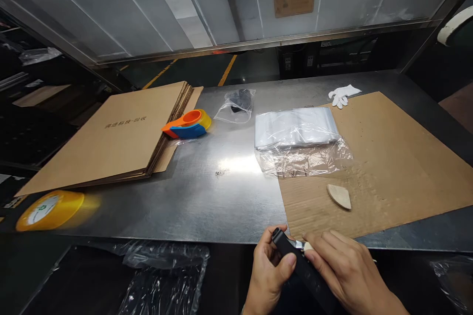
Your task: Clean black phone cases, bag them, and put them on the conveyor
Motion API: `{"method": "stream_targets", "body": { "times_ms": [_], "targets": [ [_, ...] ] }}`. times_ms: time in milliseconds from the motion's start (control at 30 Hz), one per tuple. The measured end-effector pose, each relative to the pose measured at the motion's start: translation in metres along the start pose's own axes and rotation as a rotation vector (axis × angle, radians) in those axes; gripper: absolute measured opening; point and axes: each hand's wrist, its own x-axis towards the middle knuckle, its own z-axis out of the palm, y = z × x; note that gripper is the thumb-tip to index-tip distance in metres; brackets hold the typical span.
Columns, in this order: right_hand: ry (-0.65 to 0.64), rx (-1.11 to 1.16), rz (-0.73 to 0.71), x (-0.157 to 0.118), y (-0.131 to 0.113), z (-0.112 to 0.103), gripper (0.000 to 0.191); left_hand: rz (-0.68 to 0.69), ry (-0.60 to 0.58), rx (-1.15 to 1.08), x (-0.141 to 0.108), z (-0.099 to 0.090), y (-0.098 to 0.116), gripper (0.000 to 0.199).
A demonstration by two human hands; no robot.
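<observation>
Fingers (266,236) of our left hand (265,276) close around a black bar-shaped part (309,278) at five o'clock, its near end running out of view beneath our right hand (343,260). That hand, fingers bent, pinches a pale piece (308,246) mostly hidden under the fingertips; we cannot tell whether the shiny metal bit (296,244) beside it belongs to the bar. At four o'clock, a pale wedge (339,197) lies on cardboard (399,157).
</observation>
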Motion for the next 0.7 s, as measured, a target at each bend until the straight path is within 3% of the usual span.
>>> {"method": "stream_targets", "body": {
  "times_ms": [133,267,567,700],
  "targets": [
    [0.0,-0.017,0.017,-0.002,0.005,0.006,0.029,0.006,-0.033,0.004,-0.001,-0.001,-0.001,0.055],
    [-0.052,-0.003,0.162,-0.001,0.017,0.018,0.029,0.052,-0.093,0.04,0.0,-0.001,0.0,0.054],
    [-0.173,0.505,0.339,0.006,0.013,0.008,0.032,0.011,-0.098,-0.023,0.004,-0.005,-0.006,0.053],
    [-0.238,0.686,0.401,0.014,0.009,0.009,0.027,0.007,-0.163,0.013,0.004,-0.002,-0.005,0.053]
  ]
}}
